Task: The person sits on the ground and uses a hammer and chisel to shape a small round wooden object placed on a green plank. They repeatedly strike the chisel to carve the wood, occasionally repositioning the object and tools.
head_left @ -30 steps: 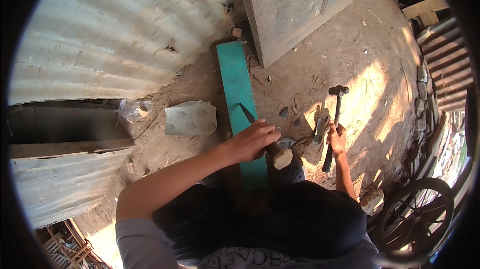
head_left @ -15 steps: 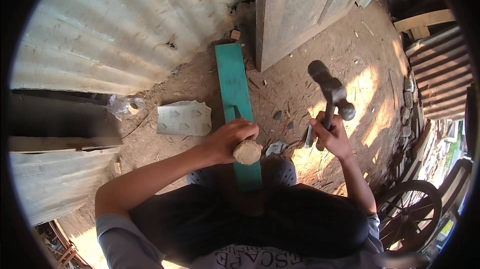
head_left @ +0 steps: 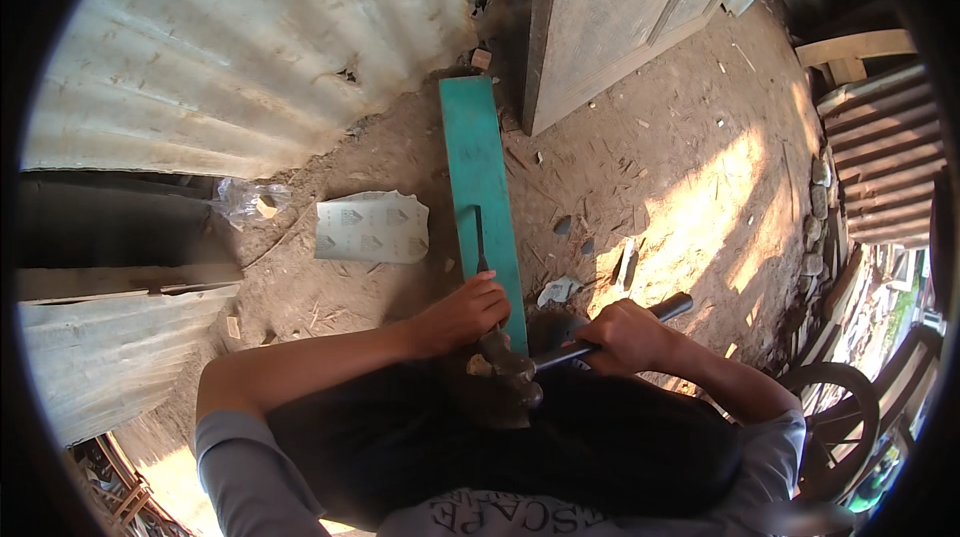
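A long turquoise-painted plank runs away from me between my feet. My left hand is closed round a chisel, whose dark blade slants low over the plank with its tip on the painted face. Gripped in my right hand is a ball-peen hammer. Its head is at the near end of the chisel's wooden handle, which it partly hides; it looks to be touching there. The hammer's dark shaft sticks out past my right fist toward the right.
A pale printed sheet lies on the dirt left of the plank, with a clear plastic bag beyond it. Corrugated metal stands at the left, a wooden door ahead. A spoked wheel is at the right.
My right hand has swung the hammer from raised at the right down and left to the chisel's handle end. The chisel now lies flatter, its handle tilted toward me.
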A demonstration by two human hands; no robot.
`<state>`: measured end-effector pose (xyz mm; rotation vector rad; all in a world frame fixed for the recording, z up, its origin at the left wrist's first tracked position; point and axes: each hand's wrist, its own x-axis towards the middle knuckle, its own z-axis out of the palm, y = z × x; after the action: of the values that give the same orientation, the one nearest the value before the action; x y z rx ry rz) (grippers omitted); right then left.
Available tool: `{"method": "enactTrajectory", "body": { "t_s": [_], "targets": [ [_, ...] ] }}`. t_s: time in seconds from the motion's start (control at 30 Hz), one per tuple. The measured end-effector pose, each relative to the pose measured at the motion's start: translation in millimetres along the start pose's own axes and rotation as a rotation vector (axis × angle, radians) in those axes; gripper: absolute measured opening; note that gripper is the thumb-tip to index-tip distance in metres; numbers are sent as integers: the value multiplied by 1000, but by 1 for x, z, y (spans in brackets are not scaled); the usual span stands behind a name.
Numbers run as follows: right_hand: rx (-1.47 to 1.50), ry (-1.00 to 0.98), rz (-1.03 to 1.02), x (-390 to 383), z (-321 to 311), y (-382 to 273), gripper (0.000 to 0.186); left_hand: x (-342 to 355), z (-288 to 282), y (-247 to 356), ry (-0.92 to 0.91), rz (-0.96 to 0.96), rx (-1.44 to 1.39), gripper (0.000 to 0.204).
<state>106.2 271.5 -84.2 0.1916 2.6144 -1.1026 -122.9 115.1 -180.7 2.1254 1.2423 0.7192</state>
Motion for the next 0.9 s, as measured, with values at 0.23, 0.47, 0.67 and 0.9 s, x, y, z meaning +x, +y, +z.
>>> {"method": "enactTrajectory", "body": {
  "t_s": [0.23,0.47,0.67,0.9],
  "targets": [
    [-88,70,-365,-6,24,-10,36,-1,15,-6,60,36,117,18],
    [-351,35,-145,-10,51,17,35,2,17,-28,43,-8,279,19],
    [-96,203,-387,1,52,22,29,14,5,-34,83,25,161,22],
    [64,339,-24,10,-1,18,11,70,-51,-24,469,-286,-321,29]
  ]
}}
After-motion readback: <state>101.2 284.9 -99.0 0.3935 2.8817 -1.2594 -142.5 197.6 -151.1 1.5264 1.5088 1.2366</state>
